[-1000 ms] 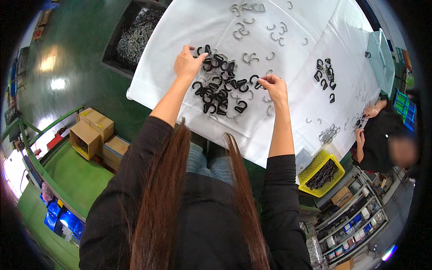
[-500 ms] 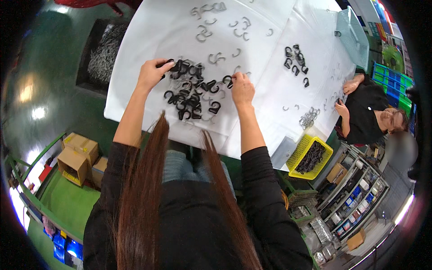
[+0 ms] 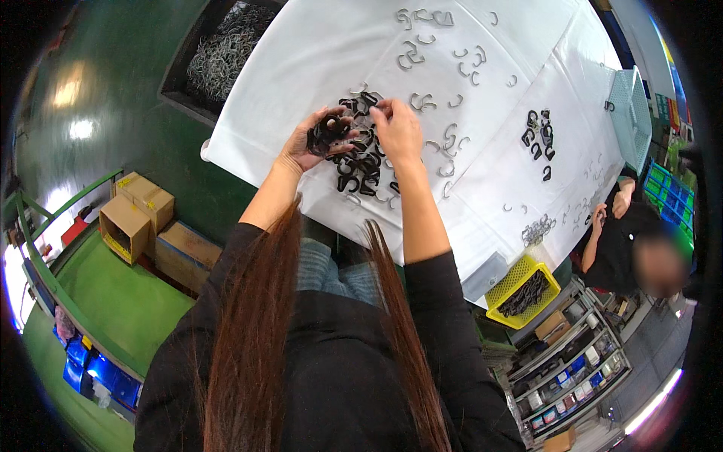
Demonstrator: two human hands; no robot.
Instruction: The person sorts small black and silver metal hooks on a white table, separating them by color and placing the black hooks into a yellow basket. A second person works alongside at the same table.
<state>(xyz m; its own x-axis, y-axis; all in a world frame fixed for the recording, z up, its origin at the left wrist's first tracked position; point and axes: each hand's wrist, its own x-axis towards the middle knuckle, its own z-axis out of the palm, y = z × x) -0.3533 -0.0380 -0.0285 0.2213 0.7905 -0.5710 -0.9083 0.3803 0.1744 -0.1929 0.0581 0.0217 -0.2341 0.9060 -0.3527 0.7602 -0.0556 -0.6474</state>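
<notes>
My left hand (image 3: 307,143) is turned palm up, and its fingers curl around a small cluster of black hook-shaped pieces (image 3: 328,134). Close to its right, my right hand (image 3: 401,134) hovers over the far side of the loose pile of black hook-shaped pieces (image 3: 364,167). Its fingertips are pinched together beside a black piece at the pile's edge; whatever lies between them is too small to make out. Thin grey C-shaped pieces (image 3: 449,140) lie scattered to the right of the pile and farther up the white tabletop (image 3: 324,56).
A smaller group of black pieces (image 3: 538,135) lies farther right. At the table's edge sit a yellow basket (image 3: 520,319) of dark pieces and a pale blue basket (image 3: 636,113). A co-worker's hand (image 3: 622,200) works at the right. Cardboard boxes (image 3: 139,200) stand at left.
My left hand has turned palm up and now carries a cluster of black pieces. My right hand has come in beside it, over the pile. The view has shifted, moving the table rightward in the picture.
</notes>
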